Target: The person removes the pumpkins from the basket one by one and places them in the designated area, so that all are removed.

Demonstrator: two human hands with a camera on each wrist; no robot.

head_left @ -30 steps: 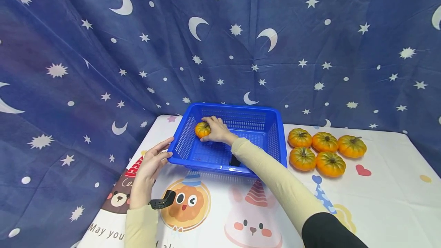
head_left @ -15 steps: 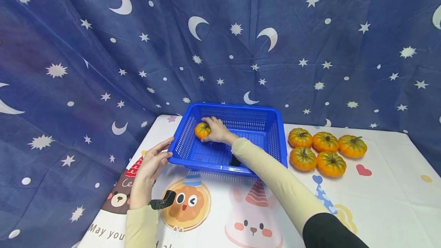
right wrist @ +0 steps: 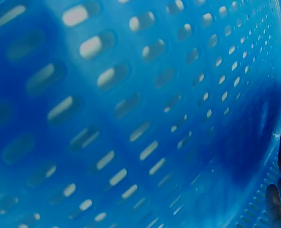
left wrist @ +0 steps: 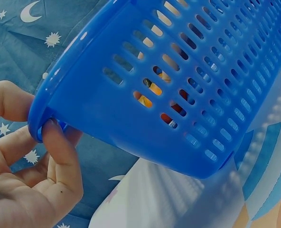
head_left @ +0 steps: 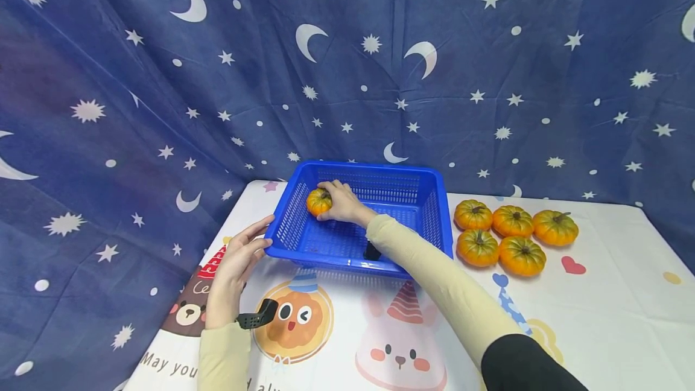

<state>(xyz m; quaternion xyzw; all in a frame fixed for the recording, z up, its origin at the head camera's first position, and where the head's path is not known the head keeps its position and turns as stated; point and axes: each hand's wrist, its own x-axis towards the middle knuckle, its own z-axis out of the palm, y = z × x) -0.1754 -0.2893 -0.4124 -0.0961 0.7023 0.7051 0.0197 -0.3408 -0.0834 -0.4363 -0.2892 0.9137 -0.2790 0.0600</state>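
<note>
A blue plastic basket [head_left: 380, 170] with slotted walls stands at the back of the table. My left hand [head_left: 230, 273] grips its left front corner; in the left wrist view the fingers and thumb pinch the basket's rim [left wrist: 50, 85]. Inside the basket, near the left wall, my right hand [head_left: 344, 204] holds a small orange-green pumpkin [head_left: 317, 203], its fingers curled over the top and right side. Bits of orange show through the slots in the left wrist view. The right wrist view is mostly basket wall [right wrist: 145, 109], with the hand's fingertips [right wrist: 274, 202] at the right edge.
Several small pumpkins [head_left: 510, 224] sit in two rows on the table right of the basket. A white cloth printed with cartoon animals [head_left: 613, 318] covers the table. Behind it hangs a dark blue curtain [head_left: 347, 65] with stars and moons.
</note>
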